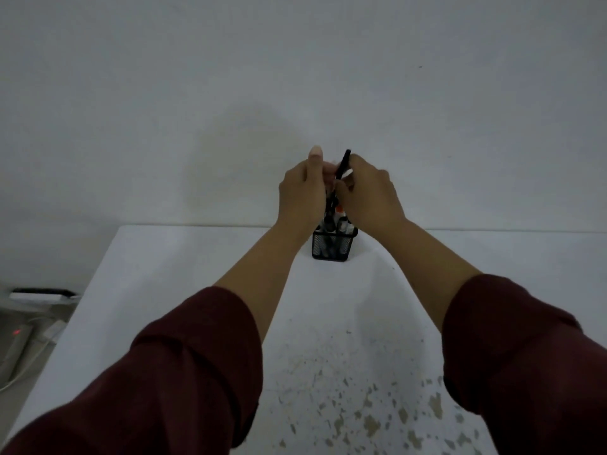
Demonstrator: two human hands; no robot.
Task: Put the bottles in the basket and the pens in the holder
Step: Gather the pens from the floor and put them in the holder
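Nearest, two dark red sleeves [184,366] reach forward over the white table [184,264], whose near edge is flecked with worn, speckled patches. Bare forearms run on toward the far edge, converging above a black wire-mesh pen holder [332,246] that stands on the table close to that far edge, roughly at its middle.

The holder already carries several pens [338,224], standing upright with their caps rising above the rim; one shows an orange tip. Directly over it, the right hand [368,192] pinches a black pen [343,165] between thumb and fingers, the pen tilted slightly with its upper end poking above the knuckles and its lower end pointing down into the cluster. The left hand [302,195] is cupped beside the pens, thumb raised; whether it grips any of them or merely steadies them I cannot tell, since its fingers are hidden behind the palm.

The step in hand appears to be the pens part of the task, with this black pen being fed into the holder. No bottles and no basket show anywhere in view. The next move probably calls for guiding the pen's lower end into a gap among the crowded pens, then letting it drop without tipping the light holder.

Beyond the table's far edge there is only a plain pale wall [295,77].
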